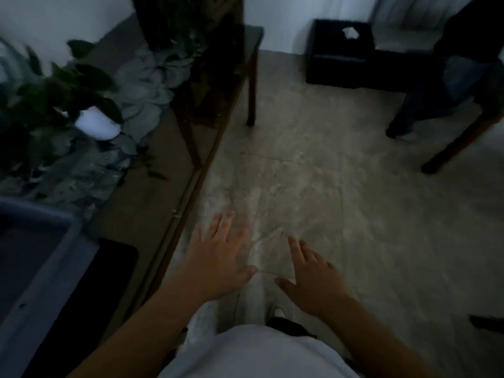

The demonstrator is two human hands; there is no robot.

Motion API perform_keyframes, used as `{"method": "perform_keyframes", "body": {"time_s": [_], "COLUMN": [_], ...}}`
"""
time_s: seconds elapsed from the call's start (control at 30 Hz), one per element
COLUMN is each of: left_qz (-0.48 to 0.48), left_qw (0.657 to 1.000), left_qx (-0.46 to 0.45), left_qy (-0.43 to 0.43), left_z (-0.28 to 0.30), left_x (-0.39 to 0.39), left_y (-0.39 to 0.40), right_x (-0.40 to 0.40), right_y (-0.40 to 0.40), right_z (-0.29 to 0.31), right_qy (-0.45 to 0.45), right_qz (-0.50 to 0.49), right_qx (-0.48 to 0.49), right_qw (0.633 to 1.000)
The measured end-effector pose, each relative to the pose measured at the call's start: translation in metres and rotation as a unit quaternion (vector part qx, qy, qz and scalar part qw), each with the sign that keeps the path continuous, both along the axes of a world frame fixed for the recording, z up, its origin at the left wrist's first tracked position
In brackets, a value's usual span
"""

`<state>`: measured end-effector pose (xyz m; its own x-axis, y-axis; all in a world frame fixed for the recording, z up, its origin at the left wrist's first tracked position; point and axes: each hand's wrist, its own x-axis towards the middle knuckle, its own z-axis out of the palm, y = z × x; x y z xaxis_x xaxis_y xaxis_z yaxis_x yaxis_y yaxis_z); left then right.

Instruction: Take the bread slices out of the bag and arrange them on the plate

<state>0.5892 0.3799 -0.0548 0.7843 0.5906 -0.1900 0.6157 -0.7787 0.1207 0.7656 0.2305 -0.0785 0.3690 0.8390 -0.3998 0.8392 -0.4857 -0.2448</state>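
Head view, dim and a little blurred, looks down at a person standing beside a long dark table (152, 148). Both hands hang over the pale stone floor (313, 173), off the table's right edge. The left hand (218, 257) is nearest that edge, palm down, its fingers (227, 222) spread apart and holding nothing. The right hand (311, 279) is further from the table, fingers likewise apart and empty.

On the table, a leafy plant in a white pot (96, 126) stands toward the far end amid a strip of grey-green foliage (141, 85). Nearer the person along the table sits a grey-blue tub (41, 241), with a flat black mat (95, 282) just beside it on the side toward the table's edge. Beyond the table's far end, a black box (341, 50) with something white on top rests on the floor by the wall. Well away from the table, across the floor, another person's legs (425, 96) show beside a chair leg (458, 143).

No bag, bread or plate can be seen anywhere here, so where they are cannot be told. Judging from that and the empty hands, the task looks not yet begun: every slice remains to be taken out and arranged.

No brand, label or readable writing shows.
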Motion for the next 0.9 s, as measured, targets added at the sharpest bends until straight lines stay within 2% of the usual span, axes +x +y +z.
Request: {"method": "perform_keyframes", "body": {"time_s": [0.13,0.27,0.33,0.53,0.67,0.8,0.9], "left_qz": [0.130,0.281,0.356,0.560,0.611,0.628,0.626], "left_qw": [0.991,0.960,0.934,0.828,0.791,0.778,0.779], "left_qx": [0.005,0.006,-0.007,-0.014,0.010,0.029,0.026], "left_qy": [0.010,-0.006,-0.001,0.004,-0.008,-0.025,-0.029], "left_z": [0.006,0.012,0.014,0.015,0.014,0.010,0.010], "left_x": [-0.020,-0.071,-0.102,-0.171,-0.200,-0.227,-0.248], "left_y": [0.017,0.010,-0.007,-0.074,-0.089,-0.082,-0.068], "right_x": [0.007,-0.019,-0.045,-0.141,-0.200,-0.241,-0.262], "right_y": [0.074,0.143,0.165,0.188,0.189,0.198,0.213], "right_z": [0.009,0.015,0.015,0.012,0.013,0.018,0.025], "right_qy": [0.000,-0.001,0.001,-0.015,-0.004,-0.011,-0.017], "right_qz": [0.154,0.308,0.376,0.555,0.608,0.638,0.641], "right_qx": [0.012,0.044,0.053,0.077,0.086,0.083,0.095], "right_qw": [0.988,0.950,0.925,0.828,0.789,0.766,0.761]}}
